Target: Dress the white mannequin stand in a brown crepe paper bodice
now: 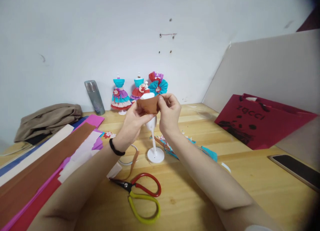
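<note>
A small white dress form (151, 123) stands upright on a round white base in front of me. Around its chest runs a strip of brown paper (148, 105), and a red band circles its neck. With thumb and fingers my left hand (132, 122) grips the paper's left side and lower edge. My right hand (170, 111) pinches the strip's right end between thumb and forefinger. Scissors (140, 194) with one red and one yellow handle lie on the table below my hands, beside a thin brown paper strip (133, 162).
Several dressed mini forms (120, 96) stand at the back near a grey bottle (94, 97). Coloured paper sheets (50, 154) and a brown cloth (50, 119) lie left. Paper scraps (208, 153), a red bag (262, 121) and a phone (296, 171) are right.
</note>
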{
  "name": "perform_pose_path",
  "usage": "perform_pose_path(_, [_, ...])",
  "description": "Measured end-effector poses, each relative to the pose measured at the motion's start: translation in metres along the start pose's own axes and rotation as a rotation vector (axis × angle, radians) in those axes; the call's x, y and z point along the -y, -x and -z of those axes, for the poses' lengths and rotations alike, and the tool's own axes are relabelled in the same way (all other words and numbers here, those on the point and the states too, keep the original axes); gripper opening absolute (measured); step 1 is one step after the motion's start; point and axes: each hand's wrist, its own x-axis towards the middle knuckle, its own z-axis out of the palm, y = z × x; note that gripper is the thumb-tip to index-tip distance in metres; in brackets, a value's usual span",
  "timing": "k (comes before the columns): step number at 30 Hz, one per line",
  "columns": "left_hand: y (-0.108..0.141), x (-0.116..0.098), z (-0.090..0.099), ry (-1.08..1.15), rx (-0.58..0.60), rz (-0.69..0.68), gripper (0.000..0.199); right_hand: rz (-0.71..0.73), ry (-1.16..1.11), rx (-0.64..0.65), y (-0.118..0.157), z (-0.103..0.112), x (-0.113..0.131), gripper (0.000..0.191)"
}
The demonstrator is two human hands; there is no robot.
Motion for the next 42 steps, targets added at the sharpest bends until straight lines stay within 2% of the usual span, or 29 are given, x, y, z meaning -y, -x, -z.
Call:
perform_pose_path(10, [-0.003,-0.002,0.004,0.176,0.001,0.039,0.054,-0.015,-0.117,0.148,-0.009,0.008,0.019,0.018])
perform_pose_path(15, [-0.006,-0.010,0.011,0.185,-0.001,0.020,0.049,-0.027,-0.065,0.167,-0.009,0.008,0.024,0.019])
perform_pose_path(19, [-0.009,-0.014,0.020,0.215,-0.058,0.039,0.046,-0.035,-0.098,0.185,-0.009,0.008,0.027,0.030])
perform_pose_path(23, [-0.011,-0.015,0.024,0.220,-0.081,0.007,0.043,-0.175,-0.155,0.347,-0.008,0.009,0.030,0.044])
perform_pose_path(26, [-0.011,-0.016,0.024,0.190,-0.074,-0.002,0.041,-0.240,-0.145,0.414,-0.005,0.009,0.031,0.041])
perform_pose_path(30, [-0.010,-0.017,0.025,0.185,-0.072,-0.034,0.040,-0.213,-0.114,0.402,-0.002,0.007,0.030,0.033])
perform_pose_path(38, [-0.010,-0.020,0.027,0.189,-0.025,0.006,0.043,-0.225,-0.098,0.394,-0.006,0.008,0.027,0.031])
perform_pose_path(42, [-0.010,-0.022,0.027,0.197,-0.041,0.009,0.043,-0.211,-0.041,0.390,-0.006,0.008,0.024,0.030])
